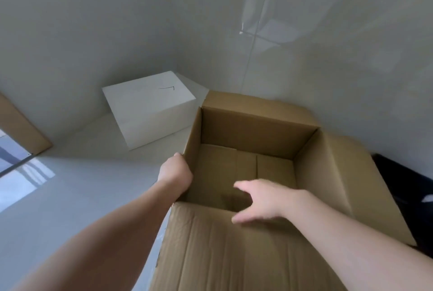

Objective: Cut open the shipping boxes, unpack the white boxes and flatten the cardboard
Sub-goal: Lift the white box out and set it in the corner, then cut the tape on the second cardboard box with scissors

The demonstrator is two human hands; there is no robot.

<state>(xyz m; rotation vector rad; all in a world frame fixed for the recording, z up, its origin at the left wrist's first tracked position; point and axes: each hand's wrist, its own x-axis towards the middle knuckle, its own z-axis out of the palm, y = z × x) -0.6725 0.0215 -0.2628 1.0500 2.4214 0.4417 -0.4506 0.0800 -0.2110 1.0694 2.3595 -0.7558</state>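
A brown cardboard shipping box [253, 126] stands open on the floor in front of me, its flaps folded outward and its inside empty down to the bottom flaps. My left hand [175, 173] grips the top edge of the box's left wall, fingers curled over the rim. With fingers spread and relaxed, my right hand [260, 199] hovers over the near rim, above the opening, holding nothing. A white box [150, 107] sits on the floor to the left behind the cardboard box, in the corner of the room.
Glossy tiled walls [304, 32] meet in a corner just behind the boxes. A flat piece of brown cardboard [21, 126] leans at the far left. A dark object [407, 187] lies at the right edge behind the box's right flap. Pale floor [82, 185] spreads to the left.
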